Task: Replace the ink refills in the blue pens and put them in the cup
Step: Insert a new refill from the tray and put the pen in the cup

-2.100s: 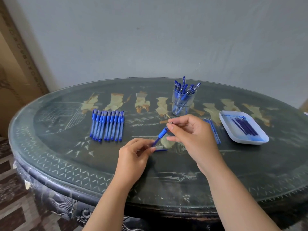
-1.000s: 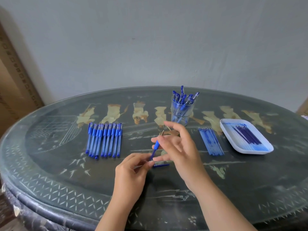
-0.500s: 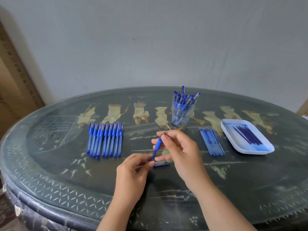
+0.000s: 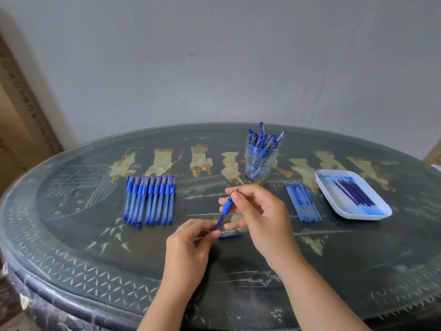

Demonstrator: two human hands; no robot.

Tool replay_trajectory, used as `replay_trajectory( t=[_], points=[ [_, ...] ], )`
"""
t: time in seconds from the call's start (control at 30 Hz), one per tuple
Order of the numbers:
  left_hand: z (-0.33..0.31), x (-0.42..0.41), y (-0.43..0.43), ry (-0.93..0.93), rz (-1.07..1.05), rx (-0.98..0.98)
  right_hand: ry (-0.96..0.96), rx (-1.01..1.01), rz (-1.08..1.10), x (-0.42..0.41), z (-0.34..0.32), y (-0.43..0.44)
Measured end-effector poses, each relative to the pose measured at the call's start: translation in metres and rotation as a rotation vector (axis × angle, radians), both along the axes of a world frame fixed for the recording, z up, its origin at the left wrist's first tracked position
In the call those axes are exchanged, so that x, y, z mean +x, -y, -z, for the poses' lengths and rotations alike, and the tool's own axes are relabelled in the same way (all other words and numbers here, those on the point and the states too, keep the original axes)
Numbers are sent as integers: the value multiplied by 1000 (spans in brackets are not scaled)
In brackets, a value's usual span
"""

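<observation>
Over the middle of the table I hold one blue pen (image 4: 223, 212) tilted, tip up. My left hand (image 4: 191, 244) pinches its clear barrel at the lower end. My right hand (image 4: 257, 213) pinches the metal tip end above the blue grip. The pen's blue cap (image 4: 231, 236) lies on the table just below the pen. A clear cup (image 4: 261, 161) holding several blue pens stands beyond my hands. A row of several capped blue pens (image 4: 150, 201) lies at the left.
A bundle of blue refills (image 4: 302, 204) lies right of my hands. A white tray (image 4: 353, 215) with several darker refills sits at the far right. The oval dark table (image 4: 95, 271) has a glass top; a grey wall stands behind it.
The camera view has shifted a little between frames. My right fingers have moved from the blue grip up to the tip of the pen. My left hand has kept its hold on the barrel.
</observation>
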State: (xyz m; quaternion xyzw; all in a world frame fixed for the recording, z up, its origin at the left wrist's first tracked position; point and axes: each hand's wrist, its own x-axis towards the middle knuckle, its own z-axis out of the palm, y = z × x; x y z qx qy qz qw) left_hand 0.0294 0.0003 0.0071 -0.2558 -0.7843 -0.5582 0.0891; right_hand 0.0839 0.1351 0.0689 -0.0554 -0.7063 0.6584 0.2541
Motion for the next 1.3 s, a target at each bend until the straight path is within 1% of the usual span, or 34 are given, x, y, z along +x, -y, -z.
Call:
replay_trajectory(
  t=[0.23, 0.53, 1.07, 1.3],
  points=[
    [1, -1, 1, -46, -42, -32, -30, 32, 20, -1, 0, 3],
    [2, 0, 0, -71, -73, -28, -1, 82, 29, -1, 0, 2],
    [2, 0, -1, -81, -80, -31, 43, 54, 21, -1, -1, 2],
    [2, 0, -1, -84, -79, -30, 56, 73, 19, -1, -2, 1]
  ],
)
